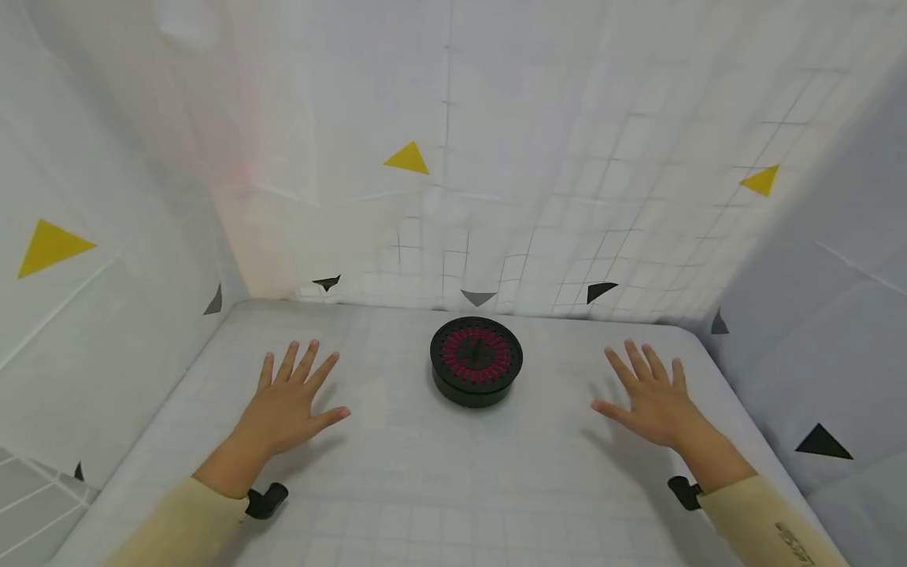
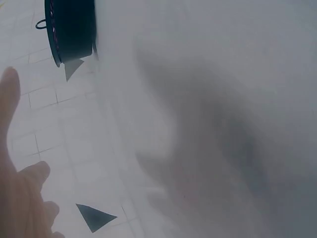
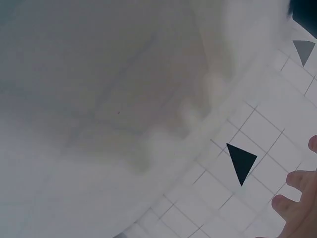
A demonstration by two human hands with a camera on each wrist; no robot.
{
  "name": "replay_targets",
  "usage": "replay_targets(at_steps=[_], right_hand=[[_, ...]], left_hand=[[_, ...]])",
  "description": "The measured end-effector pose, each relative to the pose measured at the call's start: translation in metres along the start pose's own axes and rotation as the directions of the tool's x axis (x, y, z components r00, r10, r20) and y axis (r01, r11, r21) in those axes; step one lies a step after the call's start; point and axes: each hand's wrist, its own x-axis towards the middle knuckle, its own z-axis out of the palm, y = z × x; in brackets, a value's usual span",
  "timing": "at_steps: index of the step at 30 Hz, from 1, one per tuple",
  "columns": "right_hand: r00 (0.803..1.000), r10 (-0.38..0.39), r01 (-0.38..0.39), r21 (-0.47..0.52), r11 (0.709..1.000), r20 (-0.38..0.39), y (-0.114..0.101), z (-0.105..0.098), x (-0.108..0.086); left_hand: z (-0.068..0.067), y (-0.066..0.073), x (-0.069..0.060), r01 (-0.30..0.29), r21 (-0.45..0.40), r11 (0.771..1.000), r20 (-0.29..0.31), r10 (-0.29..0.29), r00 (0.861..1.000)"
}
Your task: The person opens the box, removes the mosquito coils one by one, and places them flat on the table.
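Head cam, L hand (image 1: 283, 409), R hand (image 1: 655, 405), both splayed above wht table (image 1: 524, 488), rnd blk/red wheel (image 1: 476, 358) btwn

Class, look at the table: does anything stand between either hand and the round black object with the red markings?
Nothing visible does. The round black object sits on the white table between the left hand and the right hand, touching neither, and no other thing shows in the gap on either side.
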Motion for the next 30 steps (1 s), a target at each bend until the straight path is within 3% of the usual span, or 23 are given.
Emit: replay_targets(at_steps=[11,30], right_hand=[[0.999,-0.034,0.035,0.038,0.999,-0.032,-0.016,0.002,0.010],[0.996,-0.072,0.076,0.080,0.994,-0.051,-0.043,0.005,0.023]], left_hand=[[0.007,0.011,0.016,-0.003,-0.009,1.000,0.010,0.003,1.000],[0.006,0.048,0.036,-0.068,-0.052,0.996,-0.015,0.068,0.998]])
